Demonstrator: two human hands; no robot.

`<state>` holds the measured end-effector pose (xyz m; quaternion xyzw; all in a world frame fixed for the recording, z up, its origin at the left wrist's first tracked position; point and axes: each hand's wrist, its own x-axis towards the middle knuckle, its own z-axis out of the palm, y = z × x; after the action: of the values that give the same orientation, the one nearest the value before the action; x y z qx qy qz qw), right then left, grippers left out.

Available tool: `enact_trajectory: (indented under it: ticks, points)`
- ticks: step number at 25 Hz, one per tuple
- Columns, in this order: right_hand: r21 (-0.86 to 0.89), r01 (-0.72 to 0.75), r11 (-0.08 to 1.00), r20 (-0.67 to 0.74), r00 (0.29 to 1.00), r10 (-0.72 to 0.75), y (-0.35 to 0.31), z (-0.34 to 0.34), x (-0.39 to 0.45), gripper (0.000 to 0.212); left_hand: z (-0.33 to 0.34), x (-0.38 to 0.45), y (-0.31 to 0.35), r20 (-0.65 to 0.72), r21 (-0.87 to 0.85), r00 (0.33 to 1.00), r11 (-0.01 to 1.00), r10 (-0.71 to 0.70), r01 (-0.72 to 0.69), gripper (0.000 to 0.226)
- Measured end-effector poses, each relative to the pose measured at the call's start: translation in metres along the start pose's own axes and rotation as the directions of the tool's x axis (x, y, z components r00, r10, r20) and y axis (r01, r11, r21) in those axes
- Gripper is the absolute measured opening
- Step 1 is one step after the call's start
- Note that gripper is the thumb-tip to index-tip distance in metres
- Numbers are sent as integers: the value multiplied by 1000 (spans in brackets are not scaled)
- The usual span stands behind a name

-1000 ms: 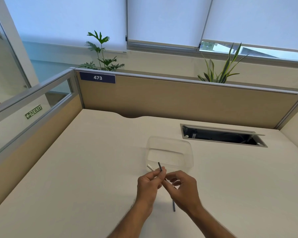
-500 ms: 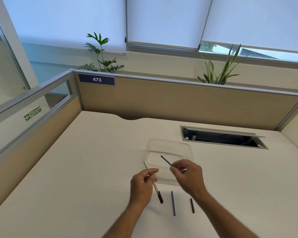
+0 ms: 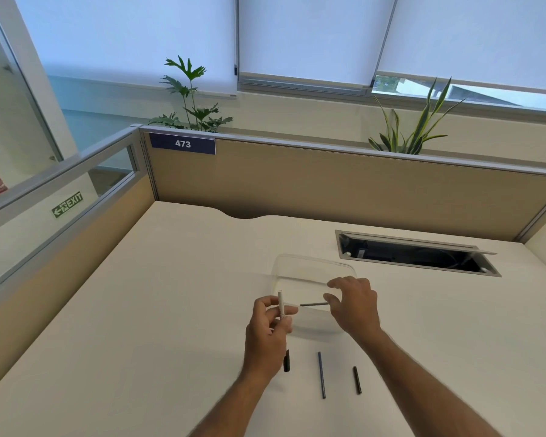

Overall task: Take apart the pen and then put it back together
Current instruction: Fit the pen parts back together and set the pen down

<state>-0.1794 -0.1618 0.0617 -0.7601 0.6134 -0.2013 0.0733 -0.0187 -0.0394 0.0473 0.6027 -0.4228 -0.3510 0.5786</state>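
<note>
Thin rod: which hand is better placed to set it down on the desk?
Right hand: its fingers already pinch the rod, while the left hand holds the white barrel.

Office cubicle, open-plan type. Shown by: cream desk [image 3: 171, 310] enclosed by tan partition panels [image 3: 328, 190] w/ alu trim, glazed strip on the left panel. Workstation no. plate "473" [image 3: 182, 143] fixed at upper left of the rear partition. Cable access hatch [image 3: 416, 253] w/ flap open is recessed in the desktop, centre right. Green EXIT sign [image 3: 67, 204] seen at left. Roller blinds [image 3: 306, 36] drawn across the windows at top; potted plants [image 3: 189, 99] placed behind the partition.
</note>
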Motion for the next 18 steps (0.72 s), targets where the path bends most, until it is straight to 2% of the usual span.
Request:
enact_trajectory:
  ticks: [5,8,10,12,15,18]
  points:
    - [167,15,986,-112,994,4,2,-1,-21,15,1,-2,-3,-13,2,1000,1000,-15,15,18]
    - [285,14,959,-98,995,15,1,-2,-41,11,1,-3,-5,-50,-1,999,1000,-15,15,12]
    - [295,-53,954,-10,998,58,1,1,-56,9,1,-3,-6,-61,8,998,1000,-14,15,12]
    - [237,-168,957,150,979,134,2,6,-68,14,1,-3,-8,-52,15,998,1000,-19,20,12]
    - [92,-294,951,358,901,244,3,15,-81,26,1,-4,-11,-27,29,999,999,-27,27,16]
    - [-16,-365,931,476,816,328,1,17,-84,38,2,-4,-12,-19,49,999,998,-29,30,16]
